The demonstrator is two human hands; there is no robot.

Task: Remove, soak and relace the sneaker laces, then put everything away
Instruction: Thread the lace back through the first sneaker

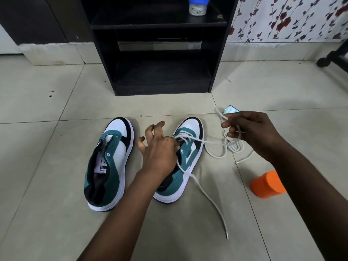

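Note:
Two teal, white and black sneakers stand on the tile floor. The left sneaker (111,162) has bare eyelets. The right sneaker (188,157) carries a white lace (212,200) through its front eyelets, with one end trailing toward me. My left hand (158,149) hovers over this sneaker's tongue, thumb and forefinger pinching the lace at the eyelets, the other fingers spread. To the right of the sneaker, my right hand (250,130) is raised and grips a strand of white lace. Loops of white lace (233,146) lie coiled on the floor under it.
A black shelf unit (160,53) stands just behind the sneakers, with a blue-lidded jar (197,5) on its upper shelf. An orange cup (267,185) lies on its side at the right. A phone (230,110) lies beyond my right hand.

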